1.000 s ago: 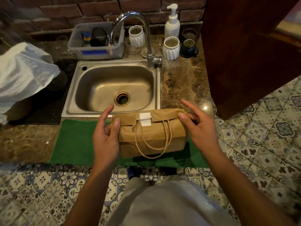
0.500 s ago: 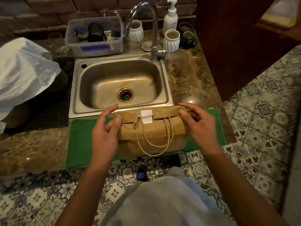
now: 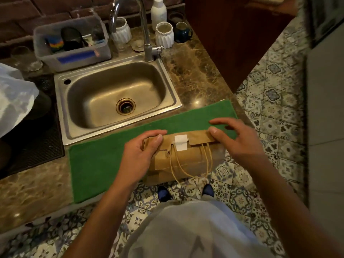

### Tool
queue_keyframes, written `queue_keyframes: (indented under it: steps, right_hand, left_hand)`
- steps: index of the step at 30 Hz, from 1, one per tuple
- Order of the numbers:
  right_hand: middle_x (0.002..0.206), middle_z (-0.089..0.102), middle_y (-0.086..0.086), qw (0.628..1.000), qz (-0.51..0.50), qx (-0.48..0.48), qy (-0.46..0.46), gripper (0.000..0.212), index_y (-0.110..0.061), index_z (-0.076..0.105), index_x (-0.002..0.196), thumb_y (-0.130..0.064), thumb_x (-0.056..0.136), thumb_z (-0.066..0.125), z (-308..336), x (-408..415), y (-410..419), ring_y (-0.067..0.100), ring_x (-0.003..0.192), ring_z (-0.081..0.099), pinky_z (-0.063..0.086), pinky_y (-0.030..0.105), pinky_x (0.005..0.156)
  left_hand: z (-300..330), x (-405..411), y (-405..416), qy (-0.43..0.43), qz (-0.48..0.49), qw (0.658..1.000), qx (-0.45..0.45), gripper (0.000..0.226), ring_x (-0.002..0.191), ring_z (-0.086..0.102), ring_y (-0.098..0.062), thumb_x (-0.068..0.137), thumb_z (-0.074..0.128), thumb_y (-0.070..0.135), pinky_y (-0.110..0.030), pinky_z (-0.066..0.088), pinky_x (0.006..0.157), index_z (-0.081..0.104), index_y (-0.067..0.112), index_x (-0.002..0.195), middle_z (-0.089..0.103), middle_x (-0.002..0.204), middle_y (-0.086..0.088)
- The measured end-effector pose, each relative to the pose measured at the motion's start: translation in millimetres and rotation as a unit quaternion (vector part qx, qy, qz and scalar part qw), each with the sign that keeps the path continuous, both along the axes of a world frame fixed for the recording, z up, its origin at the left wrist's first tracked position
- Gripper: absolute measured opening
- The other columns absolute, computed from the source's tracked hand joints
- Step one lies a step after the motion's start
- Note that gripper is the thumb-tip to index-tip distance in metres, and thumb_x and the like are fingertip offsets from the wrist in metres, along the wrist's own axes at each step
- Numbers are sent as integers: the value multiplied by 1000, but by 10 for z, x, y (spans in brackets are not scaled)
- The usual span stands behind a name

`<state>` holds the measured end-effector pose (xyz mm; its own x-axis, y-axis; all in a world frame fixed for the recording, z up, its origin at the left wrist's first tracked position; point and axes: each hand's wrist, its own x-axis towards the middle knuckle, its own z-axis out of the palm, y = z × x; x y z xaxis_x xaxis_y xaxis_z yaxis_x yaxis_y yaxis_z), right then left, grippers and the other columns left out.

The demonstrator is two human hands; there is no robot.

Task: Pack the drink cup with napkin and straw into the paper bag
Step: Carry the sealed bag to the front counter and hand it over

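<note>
A brown paper bag (image 3: 186, 161) stands at the front edge of the counter on a green mat (image 3: 104, 161). Its top is folded over and held by a white sticker (image 3: 181, 143), and two string handles hang down its front. My left hand (image 3: 141, 153) pinches the folded top at the bag's left end, thumb on the fold. My right hand (image 3: 236, 138) pinches the fold at the right end, with the other fingers spread above the mat. The cup, napkin and straw are not visible.
A steel sink (image 3: 115, 97) with a tall tap (image 3: 147, 34) lies behind the mat. A plastic tub (image 3: 72, 41), two white ribbed cups (image 3: 164, 34), a soap bottle (image 3: 158, 12) and a dark mug (image 3: 183, 33) line the back. A white plastic bag (image 3: 13, 97) sits at left.
The head view has tilted and shifted left, so the bag sits further right on the mat. Both hands stay pinched on the folded top of the bag.
</note>
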<state>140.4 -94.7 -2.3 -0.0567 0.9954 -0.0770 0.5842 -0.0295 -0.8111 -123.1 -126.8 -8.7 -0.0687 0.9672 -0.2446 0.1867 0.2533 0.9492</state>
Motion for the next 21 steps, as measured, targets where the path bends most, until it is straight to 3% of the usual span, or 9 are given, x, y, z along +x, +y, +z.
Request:
queue_keyframes:
  steps: [3, 6, 8, 12, 17, 21]
  right_hand:
    - [133, 62, -13, 985, 117, 20, -128, 47, -35, 72, 117, -64, 82, 60, 156, 84, -29, 9, 131, 47, 35, 37, 109]
    - [124, 70, -6, 969, 175, -17, -172, 46, -27, 76, 110, -63, 84, 64, 107, 182, -93, 17, 129, 51, 40, 48, 108]
    - [111, 73, -2, 977, 162, -16, -139, 39, -20, 77, 103, -55, 86, 69, 60, 390, -157, 19, 117, 57, 45, 46, 100]
    - [99, 73, -3, 989, 125, 21, -75, 50, -17, 78, 96, -62, 81, 63, 19, 1010, -341, 20, 105, 61, 49, 44, 92]
    - [104, 73, -7, 998, 48, 46, -16, 37, -19, 79, 96, -52, 84, 66, -17, 1893, -674, 15, 110, 62, 48, 44, 98]
    - [113, 73, -12, 999, -14, 38, 34, 23, -25, 76, 106, -40, 89, 73, -27, 2544, -987, 1, 120, 60, 43, 25, 107]
  left_hand:
    - [62, 234, 22, 73, -96, 992, 46, 24, 91, 62, 17, 97, 62, 21, 1, 43, 74, 69, 43, 102, 69, 99, 26]
    - [126, 485, 36, 100, -152, 979, 89, 23, 95, 61, 17, 96, 63, 20, -1, 42, 77, 69, 39, 106, 69, 100, 27]
    - [166, 636, 52, 85, -161, 978, 99, 23, 93, 64, 12, 96, 64, 19, -3, 44, 76, 71, 38, 106, 74, 98, 23]
    - [247, 1007, 86, 67, -174, 977, 100, 21, 84, 64, 10, 94, 63, 19, -5, 45, 72, 72, 36, 104, 72, 92, 33]
    - [337, 1624, 121, 44, -189, 975, 105, 18, 70, 61, 8, 91, 61, 28, -7, 47, 63, 71, 35, 104, 71, 81, 27]
    - [381, 2205, 124, 21, -214, 972, 91, 18, 65, 61, 7, 92, 61, 26, -10, 49, 57, 71, 32, 105, 71, 77, 24]
